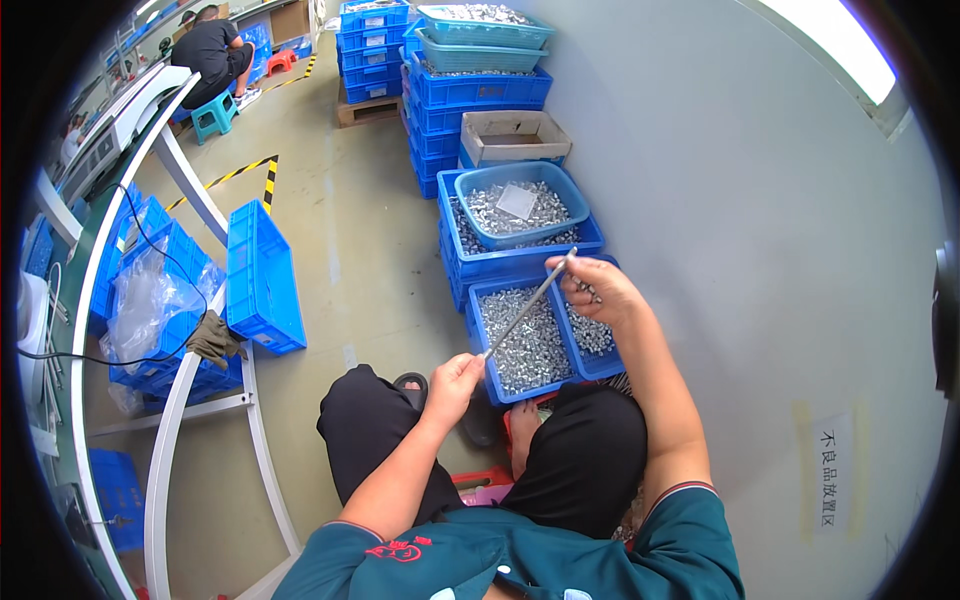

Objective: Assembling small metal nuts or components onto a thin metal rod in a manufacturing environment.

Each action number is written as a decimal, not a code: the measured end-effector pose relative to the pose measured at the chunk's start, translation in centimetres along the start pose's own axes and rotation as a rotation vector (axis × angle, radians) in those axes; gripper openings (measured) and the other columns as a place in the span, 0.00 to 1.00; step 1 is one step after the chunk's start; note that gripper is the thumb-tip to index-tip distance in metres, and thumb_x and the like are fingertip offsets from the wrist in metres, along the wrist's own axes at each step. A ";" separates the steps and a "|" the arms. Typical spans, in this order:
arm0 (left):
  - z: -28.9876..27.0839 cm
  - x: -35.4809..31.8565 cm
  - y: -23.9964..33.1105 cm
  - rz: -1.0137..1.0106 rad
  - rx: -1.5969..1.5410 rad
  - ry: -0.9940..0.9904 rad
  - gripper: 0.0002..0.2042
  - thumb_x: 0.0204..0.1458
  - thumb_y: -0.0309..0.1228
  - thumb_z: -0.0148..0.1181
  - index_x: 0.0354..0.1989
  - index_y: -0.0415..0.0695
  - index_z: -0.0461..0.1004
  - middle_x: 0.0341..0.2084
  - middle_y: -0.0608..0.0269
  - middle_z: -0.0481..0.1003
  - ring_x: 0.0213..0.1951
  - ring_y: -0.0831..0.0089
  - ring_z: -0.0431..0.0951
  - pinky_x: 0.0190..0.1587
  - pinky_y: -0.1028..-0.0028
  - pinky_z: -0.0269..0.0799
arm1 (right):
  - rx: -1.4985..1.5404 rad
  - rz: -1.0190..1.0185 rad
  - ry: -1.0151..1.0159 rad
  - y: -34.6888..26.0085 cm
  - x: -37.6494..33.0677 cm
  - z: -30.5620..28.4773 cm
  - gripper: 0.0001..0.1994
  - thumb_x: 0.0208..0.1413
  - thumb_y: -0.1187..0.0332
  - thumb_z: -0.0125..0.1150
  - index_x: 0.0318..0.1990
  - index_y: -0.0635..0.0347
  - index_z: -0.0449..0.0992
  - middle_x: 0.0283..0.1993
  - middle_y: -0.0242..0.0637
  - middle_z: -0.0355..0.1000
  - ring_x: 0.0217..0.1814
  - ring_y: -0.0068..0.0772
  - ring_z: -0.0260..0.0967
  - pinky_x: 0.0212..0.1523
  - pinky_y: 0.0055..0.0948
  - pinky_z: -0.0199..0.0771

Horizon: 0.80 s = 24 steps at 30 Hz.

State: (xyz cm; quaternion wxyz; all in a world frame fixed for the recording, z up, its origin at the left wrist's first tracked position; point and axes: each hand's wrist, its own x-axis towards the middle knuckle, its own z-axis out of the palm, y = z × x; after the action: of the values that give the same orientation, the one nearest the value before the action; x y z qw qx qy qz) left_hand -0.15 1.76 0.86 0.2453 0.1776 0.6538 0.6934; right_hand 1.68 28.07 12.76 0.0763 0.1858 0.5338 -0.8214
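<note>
A thin grey metal rod [525, 322] slants between my hands above the blue bins. Its near end is pinched in the closed fingers of my left hand [455, 387]. My right hand [605, 292] grips the far end between thumb and fingertips. Several small shiny metal pieces [585, 290] sit in the curled fingers of that hand. Under the rod stands a blue bin [480, 318] full of small silvery metal parts [530, 362]. A second bin of similar parts [592, 334] adjoins it on the right, partly hidden by my right hand and forearm.
Beyond are a light-blue basin [470, 188] of metal parts and stacked blue crates [425, 110] along the grey wall [760, 250]. At left, a white-framed workbench [190, 390] stands beside an upended blue crate [265, 285]. A person [212, 55] sits on a stool at far left.
</note>
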 end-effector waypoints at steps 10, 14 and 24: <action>0.3 0.5 -0.9 -0.014 -0.115 -0.009 0.15 0.57 0.38 0.50 0.21 0.43 0.67 0.12 0.80 0.56 0.16 0.89 0.52 0.17 0.84 0.46 | 0.310 0.148 0.181 0.9 1.0 -3.6 0.09 0.57 0.66 0.49 0.37 0.63 0.68 0.26 0.33 0.63 0.16 0.13 0.52 0.09 0.11 0.46; 0.3 0.2 -0.4 0.020 -0.008 0.042 0.16 0.56 0.39 0.50 0.20 0.44 0.67 0.11 0.79 0.56 0.15 0.90 0.52 0.17 0.84 0.45 | 0.400 0.041 0.053 0.9 0.8 -3.6 0.08 0.55 0.69 0.49 0.38 0.63 0.68 0.24 0.30 0.62 0.15 0.13 0.51 0.08 0.11 0.45; 0.0 0.0 -0.4 0.000 0.069 0.003 0.13 0.55 0.35 0.52 0.23 0.39 0.70 0.13 0.77 0.62 0.18 0.87 0.58 0.20 0.81 0.54 | 0.436 -0.064 -0.080 0.7 0.6 -3.7 0.08 0.53 0.67 0.56 0.36 0.61 0.71 0.22 0.28 0.60 0.15 0.12 0.50 0.09 0.11 0.44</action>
State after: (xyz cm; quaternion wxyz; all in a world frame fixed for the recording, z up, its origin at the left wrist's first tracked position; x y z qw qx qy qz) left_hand -0.12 1.77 0.49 0.2379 0.1851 0.6778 0.6706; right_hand 2.21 31.10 10.58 0.0292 0.1483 0.3455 -0.9262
